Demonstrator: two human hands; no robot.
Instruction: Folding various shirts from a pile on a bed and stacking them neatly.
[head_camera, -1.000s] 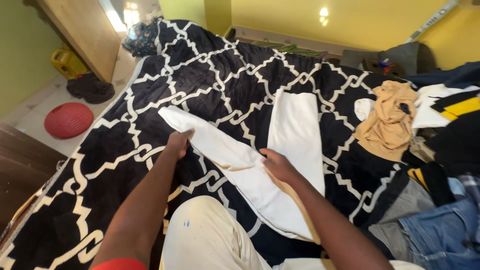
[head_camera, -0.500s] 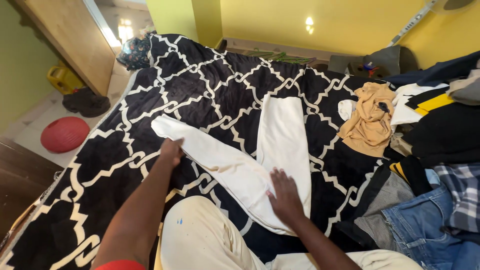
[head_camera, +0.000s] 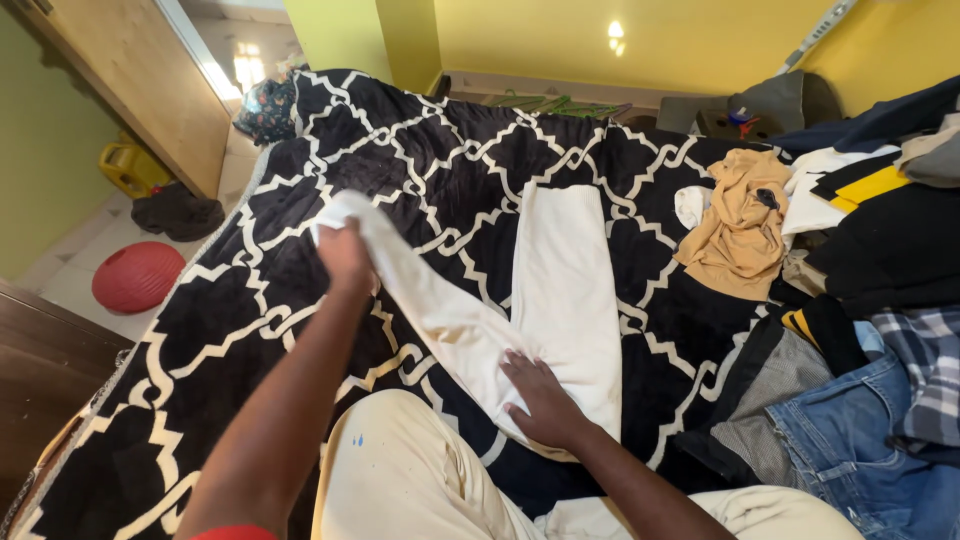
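Since the earlier frame, my left hand (head_camera: 345, 262) has lifted the end of the left leg of the cream-white cotton trousers (head_camera: 565, 290) clear of the bed and carried it toward 11 o'clock; half a second ago that leg end lay flat under the hand. My right hand (head_camera: 540, 400) has slid from the lower leg toward the crotch seam, at 6 o'clock of the garment.

Left arm: extended forward, wrist raised, fingers clenched around the trouser leg end, which drapes over the knuckles. Right arm: extended from 5 o'clock, palm down, fingers spread and released, pressing flat on the fabric where the two legs meet; it grips nothing.

The trousers lie spread in a V on the black fleece blanket with a white lattice pattern (head_camera: 430, 170), which covers the bed. The right leg lies straight, pointing to 12 o'clock. A crumpled tan shirt (head_camera: 740, 225) sits at 2 o'clock, well apart. Folded blue denim jeans (head_camera: 850, 440) lie at 4 o'clock.
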